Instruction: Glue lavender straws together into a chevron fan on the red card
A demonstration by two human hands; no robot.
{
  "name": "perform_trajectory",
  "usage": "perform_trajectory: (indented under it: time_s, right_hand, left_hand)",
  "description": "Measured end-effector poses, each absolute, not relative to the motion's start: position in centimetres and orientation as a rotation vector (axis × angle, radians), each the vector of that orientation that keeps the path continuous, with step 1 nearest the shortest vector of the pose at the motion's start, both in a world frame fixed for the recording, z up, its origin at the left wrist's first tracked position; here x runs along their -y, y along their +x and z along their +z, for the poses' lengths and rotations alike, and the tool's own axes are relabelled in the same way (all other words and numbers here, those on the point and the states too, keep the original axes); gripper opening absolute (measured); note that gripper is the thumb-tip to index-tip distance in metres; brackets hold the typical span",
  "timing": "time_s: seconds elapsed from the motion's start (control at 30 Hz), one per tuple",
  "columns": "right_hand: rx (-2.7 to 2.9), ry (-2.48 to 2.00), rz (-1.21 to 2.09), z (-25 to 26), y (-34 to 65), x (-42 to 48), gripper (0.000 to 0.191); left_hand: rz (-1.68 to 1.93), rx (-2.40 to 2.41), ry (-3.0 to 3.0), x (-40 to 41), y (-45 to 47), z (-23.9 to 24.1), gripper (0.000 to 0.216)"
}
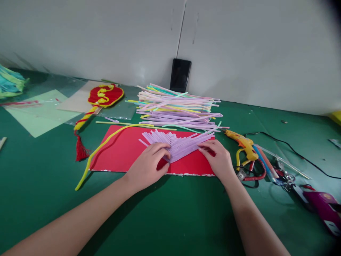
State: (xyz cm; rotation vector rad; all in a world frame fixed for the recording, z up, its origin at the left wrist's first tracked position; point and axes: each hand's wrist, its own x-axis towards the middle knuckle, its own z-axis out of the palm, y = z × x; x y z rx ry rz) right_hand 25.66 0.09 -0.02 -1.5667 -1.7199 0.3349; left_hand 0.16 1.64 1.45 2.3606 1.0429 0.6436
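Observation:
Lilac pipe cleaners (183, 145) lie on a red board (117, 149), laid side by side in a V-shaped, interlaced fan whose point faces me. My left hand (153, 160) is closed at the lower left of this fan, thumb and fingertips pinching near its point. At the fan's right end, my right hand (217, 156) pinches the outer lilac strands between thumb and fingers. The exact strands inside each pinch are partly hidden by my fingers. A yellow pipe cleaner (99, 144) curves across the board's left side.
Behind the board is a pile of multicoloured pipe cleaners (178, 106). A black phone (180, 75) leans on the wall. A red fan-shaped ornament (105, 96) lies left, near green paper (39, 113). Right are a yellow glue gun (243, 142), its cord, and a purple object (321, 206).

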Motion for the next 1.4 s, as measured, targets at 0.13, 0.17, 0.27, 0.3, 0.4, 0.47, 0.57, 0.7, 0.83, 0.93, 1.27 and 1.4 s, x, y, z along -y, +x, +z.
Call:
perform_trajectory:
  time_s: [0.13, 0.17, 0.27, 0.3, 0.4, 0.47, 0.57, 0.7, 0.83, 0.93, 1.27, 1.4]
  right_hand:
    - [1.717, -1.559, 0.335, -0.1, 25.7, -0.1, 0.011]
    - [1.717, -1.558, 0.337, -0.1, 25.7, -0.1, 0.011]
    - [1.715, -1.560, 0.344, -0.1, 25.7, -0.1, 0.011]
    - [1.715, -1.559, 0.346, -0.1, 25.7, -0.1, 0.011]
    - [1.716, -1.551, 0.344, -0.2, 25.7, -0.1, 0.011]
    - [1.716, -1.546, 0.340, -0.2, 25.7, -0.1, 0.011]
    - [1.715, -1.546, 0.340, -0.1, 25.7, -0.2, 0.011]
    - [1.712, -1.555, 0.351, 0.0, 25.7, -0.1, 0.011]
    - [1.704, -1.554, 0.355, 0.0, 25.6, -0.1, 0.012]
    - [1.686, -1.545, 0.373, -0.1, 25.6, -0.1, 0.012]
    - [1.689, -1.524, 0.267, 0.5, 25.0, 0.3, 0.012]
    - [1.812, -1.458, 0.206, 0.7, 22.6, 1.0, 0.014]
  left_hand:
    - [0.640, -1.041, 2.363, -1.6, 0.1, 1.5, 0.009]
    - [0.643, -1.038, 2.362, -1.6, 0.1, 1.5, 0.009]
    - [0.667, -1.027, 2.358, -1.7, 0.1, 1.4, 0.008]
    - [0.674, -1.023, 2.358, -1.7, 0.1, 1.3, 0.008]
    - [0.688, -1.015, 2.363, -1.8, 0.1, 1.2, 0.008]
    - [0.692, -1.009, 2.370, -1.8, 0.1, 1.2, 0.008]
    - [0.695, -1.007, 2.373, -1.8, 0.1, 1.1, 0.008]
    - [0.688, -1.006, 2.376, -1.8, 0.1, 1.0, 0.008]
    - [0.680, -1.001, 2.383, -1.9, 0.1, 1.0, 0.009]
    - [0.686, -0.999, 2.378, -1.9, 0.1, 1.1, 0.009]
    - [0.682, -0.996, 2.374, -1.8, 0.1, 1.2, 0.010]
    - [0.686, -0.983, 2.373, -1.9, 0.2, 1.2, 0.012]
